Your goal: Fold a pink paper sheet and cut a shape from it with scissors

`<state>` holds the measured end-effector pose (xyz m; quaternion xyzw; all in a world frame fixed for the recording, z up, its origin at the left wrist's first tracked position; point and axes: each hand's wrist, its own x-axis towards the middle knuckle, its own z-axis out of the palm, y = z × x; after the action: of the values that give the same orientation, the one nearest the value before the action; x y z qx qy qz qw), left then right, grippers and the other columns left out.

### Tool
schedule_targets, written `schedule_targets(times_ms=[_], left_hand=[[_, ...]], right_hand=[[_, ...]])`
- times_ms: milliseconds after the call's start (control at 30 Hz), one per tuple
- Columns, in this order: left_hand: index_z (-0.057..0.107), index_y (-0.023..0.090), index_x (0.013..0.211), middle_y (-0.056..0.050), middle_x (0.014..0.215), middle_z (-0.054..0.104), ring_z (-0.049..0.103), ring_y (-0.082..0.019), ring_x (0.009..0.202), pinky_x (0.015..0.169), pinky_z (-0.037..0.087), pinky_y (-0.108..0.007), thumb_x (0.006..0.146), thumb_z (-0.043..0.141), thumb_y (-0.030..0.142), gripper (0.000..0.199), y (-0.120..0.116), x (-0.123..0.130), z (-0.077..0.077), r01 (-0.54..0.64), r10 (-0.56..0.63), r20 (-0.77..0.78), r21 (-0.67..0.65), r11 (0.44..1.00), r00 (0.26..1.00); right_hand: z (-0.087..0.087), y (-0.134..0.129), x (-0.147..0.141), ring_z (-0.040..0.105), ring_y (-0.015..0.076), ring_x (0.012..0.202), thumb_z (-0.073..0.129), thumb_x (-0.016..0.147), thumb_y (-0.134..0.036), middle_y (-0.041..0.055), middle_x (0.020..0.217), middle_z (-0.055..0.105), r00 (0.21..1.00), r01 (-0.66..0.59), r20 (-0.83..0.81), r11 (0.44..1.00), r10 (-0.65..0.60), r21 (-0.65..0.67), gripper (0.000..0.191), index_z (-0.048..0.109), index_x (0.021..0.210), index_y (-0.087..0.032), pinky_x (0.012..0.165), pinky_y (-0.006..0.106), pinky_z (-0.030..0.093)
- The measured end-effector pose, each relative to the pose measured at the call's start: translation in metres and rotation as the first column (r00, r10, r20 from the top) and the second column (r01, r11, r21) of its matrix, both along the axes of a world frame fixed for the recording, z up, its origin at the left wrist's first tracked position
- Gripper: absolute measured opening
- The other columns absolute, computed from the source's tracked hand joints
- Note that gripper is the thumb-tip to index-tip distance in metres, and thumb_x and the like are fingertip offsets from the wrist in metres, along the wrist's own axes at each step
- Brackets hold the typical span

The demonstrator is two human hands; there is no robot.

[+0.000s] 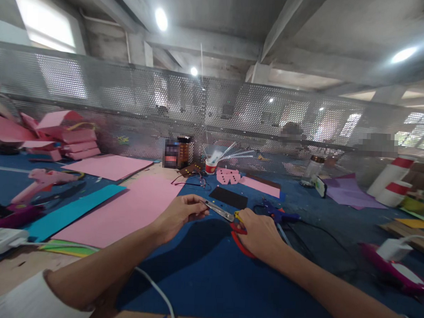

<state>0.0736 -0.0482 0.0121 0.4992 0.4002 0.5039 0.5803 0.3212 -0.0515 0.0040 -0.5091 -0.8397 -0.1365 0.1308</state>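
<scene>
My right hand [263, 234] is wrapped round the red and yellow handles of a pair of scissors [222, 211]. Their metal blades point left, and the tips reach the fingers of my left hand [183, 213]. The left thumb and fingertips are pinched together there; anything between them is too small to make out. Just beyond the blades lies a black strip of card [228, 197]. Farther back are a pink dotted cut-out [228, 175] and a pink paper strip [262, 186].
Large pink sheets [125, 216] and a teal strip [76, 211] lie left, near a pink glue gun [42, 182]. A blue glue gun [281, 214] with a cable lies right. Behind stand a paper cup [210, 166] with sticks, a brown jar [184, 153] and a perforated metal screen [235, 108].
</scene>
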Motion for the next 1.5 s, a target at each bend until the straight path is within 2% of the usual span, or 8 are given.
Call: schedule_targets(times_ms=[533, 967, 1500], left_hand=[[0.068, 0.015, 0.081, -0.004, 0.081, 0.069, 0.066, -0.015, 0.078, 0.077, 0.053, -0.026, 0.074, 0.077, 0.026, 0.015, 0.0013, -0.0004, -0.0001, 0.019, -0.019, -0.007, -0.006, 1.000, 1.000], [0.068, 0.017, 0.080, -0.003, 0.080, 0.069, 0.065, -0.014, 0.079, 0.077, 0.052, -0.025, 0.075, 0.075, 0.026, 0.013, -0.0032, 0.0010, 0.0045, 0.010, -0.010, -0.020, 0.003, 1.000, 1.000], [0.071, 0.016, 0.081, -0.003, 0.081, 0.070, 0.065, -0.014, 0.077, 0.076, 0.052, -0.024, 0.074, 0.078, 0.030, 0.017, -0.0005, 0.0000, 0.0022, 0.001, -0.002, -0.010, -0.017, 1.000, 1.000]], right_hand=[[0.0018, -0.0004, -0.0005, 0.063, 0.0166, 0.068, 0.048, 0.091, -0.036, 0.0007, 0.088, 0.066, 1.000, 0.023, -0.005, 1.000, -0.023, -0.020, 0.017, 0.057, 0.088, -0.022, 0.055, 0.029, 0.022], [-0.0023, 0.0011, 0.0009, 0.064, 0.0190, 0.071, 0.048, 0.089, -0.038, 0.0003, 0.093, 0.065, 1.000, -0.024, -0.014, 1.000, 0.024, -0.010, 0.017, 0.057, 0.094, -0.023, 0.055, 0.029, 0.025], [0.0036, -0.0033, -0.0010, 0.064, 0.0181, 0.070, 0.046, 0.091, -0.035, 0.0017, 0.091, 0.066, 1.000, 0.003, 0.003, 1.000, -0.003, -0.026, 0.016, 0.057, 0.090, -0.022, 0.056, 0.029, 0.027]])
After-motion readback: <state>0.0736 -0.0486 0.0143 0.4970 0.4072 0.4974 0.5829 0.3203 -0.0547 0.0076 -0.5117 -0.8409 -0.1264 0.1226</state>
